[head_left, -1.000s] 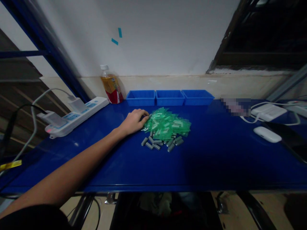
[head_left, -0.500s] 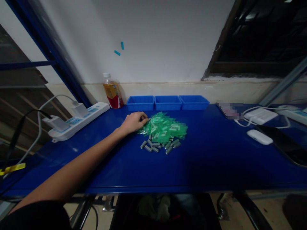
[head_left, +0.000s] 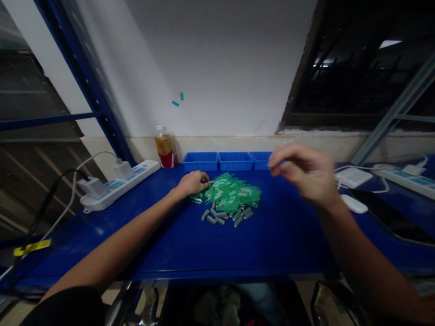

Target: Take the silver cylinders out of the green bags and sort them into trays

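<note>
A heap of small green see-through plastic bags [head_left: 234,192] lies mid-table, several showing pale pieces inside. Along its near edge are loose small silver-grey cylinders [head_left: 220,218]. My left hand [head_left: 193,184] rests at the heap's left side, thumb and fingers pinched together. Something small and pale shows at its fingertips, too indistinct to name. Raised over the table to the right of the heap is my right hand [head_left: 306,172], its fingers curled in toward the thumb. It is slightly blurred, and whatever it may hold is hidden.
Three blue trays [head_left: 235,161] line the wall, the right one partly behind my right hand. A drink bottle [head_left: 166,149] stands left of them. A power strip [head_left: 117,185] with plugs is at left. On the right lie a white case [head_left: 354,203] and a dark phone [head_left: 396,217].
My right hand and forearm have come into view from the right, raised above the table. My left hand stays by the heap. The whole scene sits slightly lower as the camera tilts up.
</note>
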`<state>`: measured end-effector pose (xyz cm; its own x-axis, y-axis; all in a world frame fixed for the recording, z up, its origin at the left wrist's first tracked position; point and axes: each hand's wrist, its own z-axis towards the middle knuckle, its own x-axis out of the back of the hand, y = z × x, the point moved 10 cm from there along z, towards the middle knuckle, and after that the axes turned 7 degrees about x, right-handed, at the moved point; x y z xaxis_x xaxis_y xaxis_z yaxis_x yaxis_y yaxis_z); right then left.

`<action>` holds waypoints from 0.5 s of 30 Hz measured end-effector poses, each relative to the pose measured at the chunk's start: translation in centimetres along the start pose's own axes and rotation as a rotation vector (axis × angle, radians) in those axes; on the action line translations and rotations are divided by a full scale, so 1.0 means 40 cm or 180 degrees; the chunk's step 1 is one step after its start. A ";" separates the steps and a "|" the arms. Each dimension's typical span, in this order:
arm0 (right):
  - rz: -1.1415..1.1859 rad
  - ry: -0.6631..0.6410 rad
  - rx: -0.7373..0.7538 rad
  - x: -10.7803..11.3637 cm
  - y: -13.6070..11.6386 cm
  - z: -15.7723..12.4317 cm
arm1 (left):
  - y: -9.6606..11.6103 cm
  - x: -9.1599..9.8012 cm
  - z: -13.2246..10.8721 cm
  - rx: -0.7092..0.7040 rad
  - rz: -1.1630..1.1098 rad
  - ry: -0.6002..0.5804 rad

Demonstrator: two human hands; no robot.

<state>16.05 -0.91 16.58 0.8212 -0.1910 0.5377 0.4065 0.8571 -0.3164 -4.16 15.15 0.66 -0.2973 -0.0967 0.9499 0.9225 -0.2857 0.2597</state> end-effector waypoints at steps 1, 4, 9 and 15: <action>0.0045 -0.0041 -0.0041 -0.031 0.023 0.013 | 0.003 0.004 0.001 -0.0006 -0.0006 0.0024; 0.0114 -0.0295 -0.0336 -0.157 0.134 0.021 | 0.005 0.035 -0.011 0.0057 -0.0014 0.0186; -0.0459 -0.0653 -0.0018 -0.295 0.192 -0.052 | 0.071 0.111 -0.094 -0.0233 -0.0244 0.0543; -0.0938 -0.0777 0.0545 -0.296 0.107 -0.082 | 0.228 0.111 -0.163 -0.1143 -0.0712 0.0323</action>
<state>9.37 3.48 6.29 0.5522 -0.3386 0.7618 0.5205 0.8538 0.0022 1.35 5.92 6.13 -0.5194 -0.0829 0.8505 0.6938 -0.6220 0.3631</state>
